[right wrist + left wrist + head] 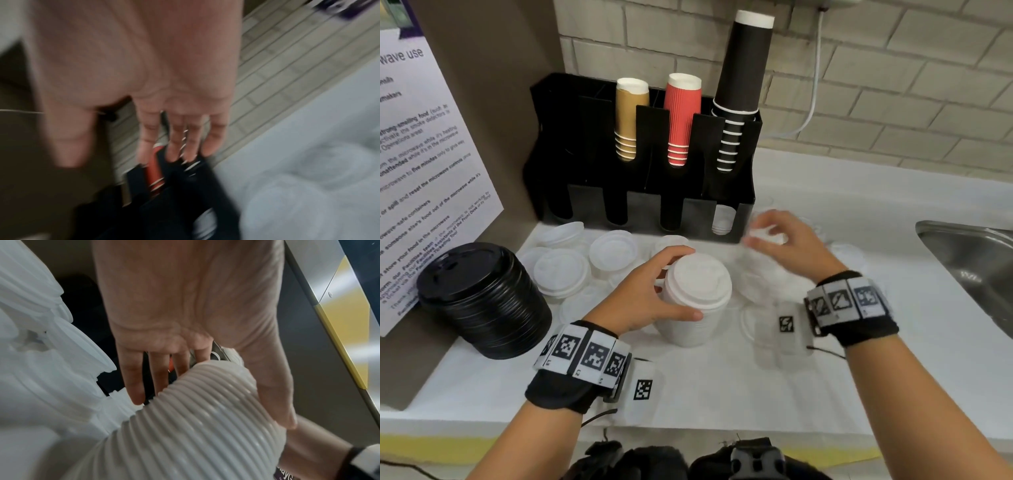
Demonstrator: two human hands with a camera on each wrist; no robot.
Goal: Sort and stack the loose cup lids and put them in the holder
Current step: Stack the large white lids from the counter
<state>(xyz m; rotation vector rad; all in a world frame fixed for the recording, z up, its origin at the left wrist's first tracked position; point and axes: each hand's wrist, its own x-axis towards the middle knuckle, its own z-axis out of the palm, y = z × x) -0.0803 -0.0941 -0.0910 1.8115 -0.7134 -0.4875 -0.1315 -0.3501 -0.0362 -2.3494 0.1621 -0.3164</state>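
My left hand (681, 284) grips a tall stack of white lids (697, 301) that stands on the counter, thumb on the near side and fingers on the far side. The left wrist view shows the ribbed stack of white lids (195, 426) between my thumb and fingers (135, 382). Loose white lids (561, 274) lie left of it, in front of the black holder (640, 205). The holder's rightmost front slot (722, 219) has white lids in it. My right hand (774, 236) is blurred near the holder's right end. In its wrist view the right hand (127, 155) has straight fingers and holds nothing.
A stack of black lids (486, 301) stands at the left by a notice board. Brown (630, 116), red (683, 116) and black cups (743, 75) fill the holder's rear slots. Translucent lids (767, 274) lie under my right hand. A steel sink (969, 267) is at the right.
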